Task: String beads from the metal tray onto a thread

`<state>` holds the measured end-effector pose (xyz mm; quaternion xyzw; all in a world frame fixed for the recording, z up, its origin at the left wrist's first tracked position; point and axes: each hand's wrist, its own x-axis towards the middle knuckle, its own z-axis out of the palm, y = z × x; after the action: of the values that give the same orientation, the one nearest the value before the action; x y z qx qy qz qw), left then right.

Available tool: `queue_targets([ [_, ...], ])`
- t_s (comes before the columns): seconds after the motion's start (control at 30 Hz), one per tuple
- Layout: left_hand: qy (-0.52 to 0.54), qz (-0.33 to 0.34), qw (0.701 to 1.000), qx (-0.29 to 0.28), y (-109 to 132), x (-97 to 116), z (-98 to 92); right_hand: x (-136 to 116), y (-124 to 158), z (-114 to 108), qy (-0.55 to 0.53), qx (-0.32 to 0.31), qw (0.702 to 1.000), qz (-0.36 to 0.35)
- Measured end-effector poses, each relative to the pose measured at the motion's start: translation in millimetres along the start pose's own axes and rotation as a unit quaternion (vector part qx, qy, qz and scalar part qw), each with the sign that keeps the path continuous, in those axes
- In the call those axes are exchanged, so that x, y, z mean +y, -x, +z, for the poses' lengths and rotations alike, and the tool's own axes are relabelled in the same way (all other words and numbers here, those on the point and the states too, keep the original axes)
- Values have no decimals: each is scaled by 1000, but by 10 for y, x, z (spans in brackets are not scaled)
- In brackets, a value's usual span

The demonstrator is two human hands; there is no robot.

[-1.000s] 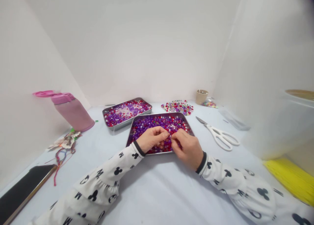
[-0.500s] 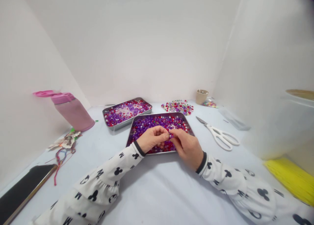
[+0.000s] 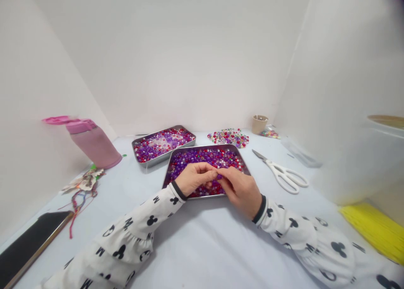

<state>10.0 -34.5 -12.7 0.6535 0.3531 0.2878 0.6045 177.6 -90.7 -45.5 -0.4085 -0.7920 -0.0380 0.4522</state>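
Note:
Both hands meet over the front half of a metal tray (image 3: 244, 158) filled with purple, red and clear beads (image 3: 197, 155). My left hand (image 3: 197, 178) is closed in a pinch, with thumb and forefinger pressed together; what lies between them is too small to make out. Against its fingertips, my right hand (image 3: 240, 188) pinches what looks like a purple bead (image 3: 219, 177) between thumb and forefinger. Some of the beads under the hands are hidden.
Behind on the left stands a second bead tray (image 3: 162, 157). Loose beads (image 3: 229, 137) and a small cup (image 3: 259, 124) lie farther back. White-handled scissors (image 3: 285, 175) rest right. Leftward are a pink bottle (image 3: 96, 146), tangled cords (image 3: 78, 198) and a phone (image 3: 31, 247); a yellow bundle (image 3: 375, 230) lies right.
The fingertips of my two hands have come closer together and now touch. My left fingers have closed down a little. The trays and other things have stayed in place.

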Motion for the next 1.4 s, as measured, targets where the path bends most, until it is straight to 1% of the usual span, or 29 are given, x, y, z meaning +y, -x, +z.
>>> queue_targets([
  [0.2, -74, 48, 995, 48, 57, 21, 81, -15, 0, -1, 18, 8, 1000, 7],
  [0.37, -159, 115, 976, 94, 120, 41, 159, -28, -8, -6, 19, 11, 999, 33],
  [0.57, -197, 145, 959, 144, 150, 87, 156, -44, -32, -17, 15, 26, 998, 47],
  [0.63, -196, 160, 953, 164, 154, 106, 151, -67, -51, -41, -1, 30, 997, 75],
  [0.7, -185, 173, 950, 181, 155, 120, 147, -94, -76, -76, -36, 49, 991, 121],
  [0.77, -169, 180, 951, 185, 155, 126, 146, -113, -102, -113, -73, 82, 979, 171],
  [0.83, -160, 179, 954, 181, 154, 126, 148, -116, -121, -139, -105, 112, 966, 207],
  [0.97, -161, 178, 954, 178, 155, 122, 150, -72, -135, -154, -165, 144, 942, 256],
  [1.07, -147, 182, 956, 176, 153, 119, 143, -44, -136, -151, -192, 156, 930, 272],
  [1.13, -141, 183, 958, 172, 150, 111, 137, -49, -136, -150, -188, 153, 933, 265],
  [1.23, -148, 182, 959, 162, 147, 90, 133, -81, -129, -142, -153, 130, 953, 227],
  [1.3, -160, 181, 958, 155, 154, 77, 142, -93, -113, -125, -118, 108, 971, 177],
  [1.4, -195, 191, 951, 147, 185, 79, 177, -71, -70, -85, -45, 70, 993, 79],
])
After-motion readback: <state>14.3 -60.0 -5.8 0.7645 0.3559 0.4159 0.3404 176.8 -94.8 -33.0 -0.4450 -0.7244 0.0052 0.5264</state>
